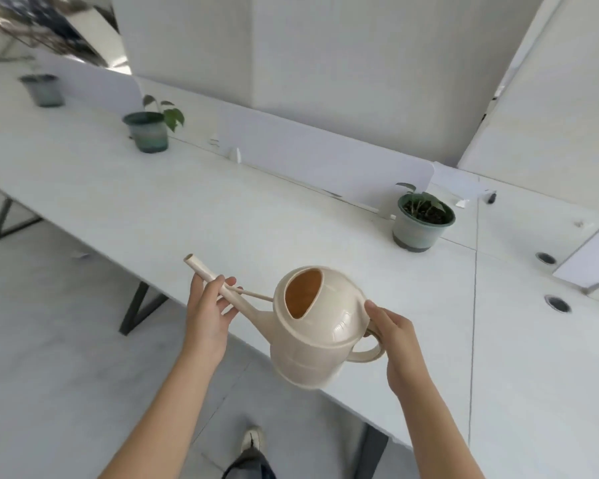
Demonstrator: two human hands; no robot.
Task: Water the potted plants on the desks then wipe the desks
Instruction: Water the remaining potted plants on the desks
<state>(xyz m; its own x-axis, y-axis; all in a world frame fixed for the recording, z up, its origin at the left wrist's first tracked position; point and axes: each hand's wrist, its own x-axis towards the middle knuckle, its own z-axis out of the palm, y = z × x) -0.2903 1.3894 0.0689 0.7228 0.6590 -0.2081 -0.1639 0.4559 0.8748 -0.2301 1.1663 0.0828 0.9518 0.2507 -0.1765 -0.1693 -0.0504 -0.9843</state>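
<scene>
One head-worn view looks forward and down from above the long white desk's [222, 209] near edge, close in, facing its white divider panels [325, 157] beyond.

White desks [222, 209], white dividers [325, 157], grey floor [49, 357]

Far pot [43, 89] at upper left blurred, plant not readable. Handle of watering can [313, 326] partly hidden behind right hand [400, 344]. Shoe [253, 440] partly cut off by bottom edge.
</scene>
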